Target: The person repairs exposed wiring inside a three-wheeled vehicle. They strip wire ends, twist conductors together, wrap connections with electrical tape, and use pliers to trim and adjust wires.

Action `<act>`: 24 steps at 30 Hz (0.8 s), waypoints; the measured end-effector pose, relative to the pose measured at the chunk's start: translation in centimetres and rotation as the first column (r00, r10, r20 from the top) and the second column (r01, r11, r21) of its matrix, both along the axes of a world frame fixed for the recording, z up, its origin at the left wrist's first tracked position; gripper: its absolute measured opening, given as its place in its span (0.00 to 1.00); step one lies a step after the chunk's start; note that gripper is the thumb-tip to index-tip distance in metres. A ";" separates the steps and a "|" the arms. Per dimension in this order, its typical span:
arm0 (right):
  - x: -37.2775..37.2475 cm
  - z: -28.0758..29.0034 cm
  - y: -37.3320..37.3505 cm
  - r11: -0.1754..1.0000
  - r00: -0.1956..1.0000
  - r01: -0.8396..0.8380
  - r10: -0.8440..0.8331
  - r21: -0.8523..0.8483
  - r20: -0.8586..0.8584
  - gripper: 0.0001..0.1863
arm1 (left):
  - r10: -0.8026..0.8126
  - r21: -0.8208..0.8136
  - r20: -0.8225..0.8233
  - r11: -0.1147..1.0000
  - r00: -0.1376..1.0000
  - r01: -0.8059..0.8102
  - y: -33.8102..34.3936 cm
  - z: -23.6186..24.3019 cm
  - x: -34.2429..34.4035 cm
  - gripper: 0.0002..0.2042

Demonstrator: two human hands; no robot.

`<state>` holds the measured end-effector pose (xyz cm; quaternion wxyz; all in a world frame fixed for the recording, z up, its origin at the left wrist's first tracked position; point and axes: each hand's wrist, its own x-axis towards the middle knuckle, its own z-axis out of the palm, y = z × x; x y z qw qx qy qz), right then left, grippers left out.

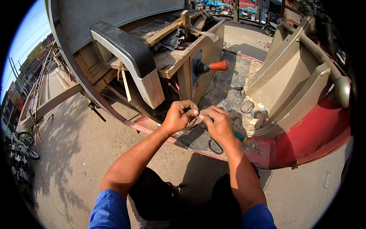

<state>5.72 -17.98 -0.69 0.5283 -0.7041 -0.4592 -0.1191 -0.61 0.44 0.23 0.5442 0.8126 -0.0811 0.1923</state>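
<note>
My left hand [179, 116] and my right hand [218, 123] meet in the middle of the view, thumbs and forefingers pinched together. A thin red wire [193, 123] hangs down from between the fingertips, and its upper end is hidden by them. Below my right hand a loop of black cable [216, 146] lies over the edge of the dusty floor panel. Something green [239, 136], partly covered by my right wrist, lies on the panel; its kind cannot be made out.
Ahead stands a tan box frame [207, 49] with a red-handled lever [219, 66] on its side. A black-and-grey armrest-like part [131, 57] juts toward me from the left. On the right, a tan ribbed panel [289, 76] rises from a red curved sill [309, 133]. Bicycles [26, 147] stand far left.
</note>
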 end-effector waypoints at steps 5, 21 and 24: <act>0.0 -0.7 0.9 0.998 0.970 -0.029 0.016 -0.051 -0.242 0.10 | -0.037 -0.012 0.006 0.999 0.999 0.037 0.4 -0.9 0.3 0.05; 0.4 -1.7 0.5 0.943 0.842 -0.124 0.265 0.309 -0.470 0.12 | 0.067 0.104 0.054 0.992 0.996 -0.072 -0.3 0.3 -0.3 0.05; -0.3 0.0 -0.2 0.987 0.967 -0.077 0.108 0.139 -0.229 0.13 | 0.058 0.080 0.032 0.995 0.998 -0.060 -0.2 0.3 -0.4 0.05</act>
